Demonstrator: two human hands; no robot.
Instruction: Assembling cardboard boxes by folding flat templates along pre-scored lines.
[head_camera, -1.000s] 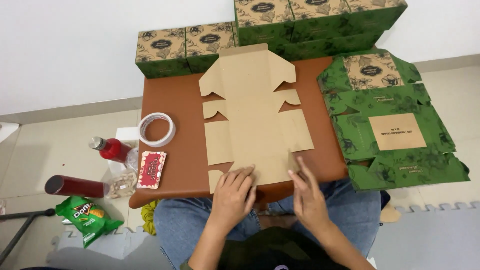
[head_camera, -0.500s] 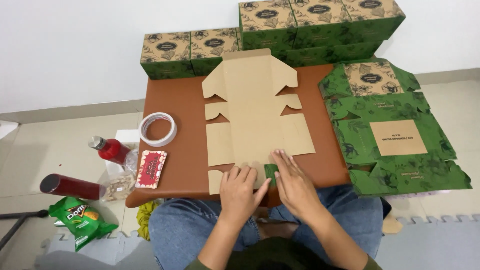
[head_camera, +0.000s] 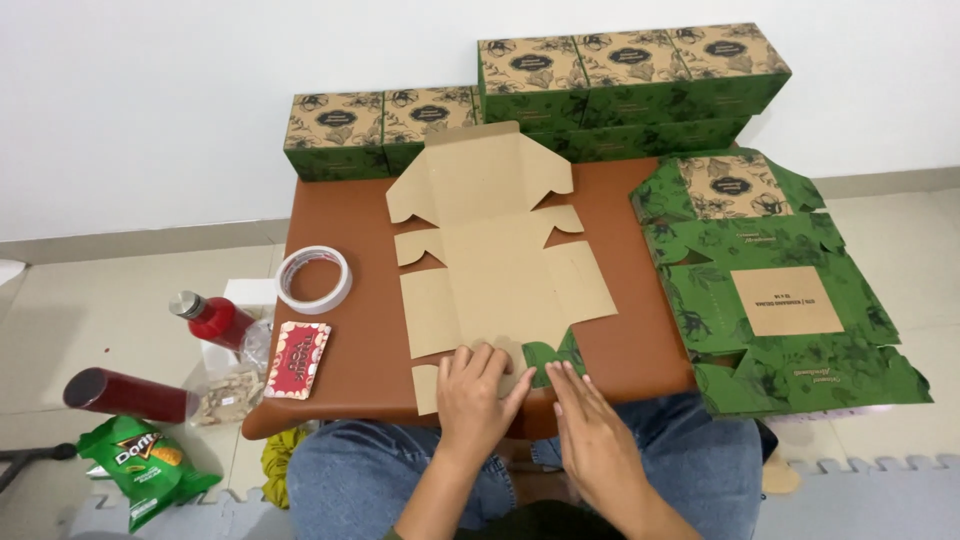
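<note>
The flat brown die-cut cardboard box blank (head_camera: 495, 265) lies plain side up on the small brown worktop (head_camera: 350, 350), its near flap folded over to show green print. The left hand (head_camera: 478, 393) presses flat, fingers spread; the right hand (head_camera: 590, 430) lies open beside it, pinching nothing. Risk: uneven pressure could set a crooked crease (near edge overhangs). A white tape roll (head_camera: 314, 279) sits well apart.

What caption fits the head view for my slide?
Both hands, left hand and right hand, press the near flap of a flat cardboard box blank on a brown table.
</note>
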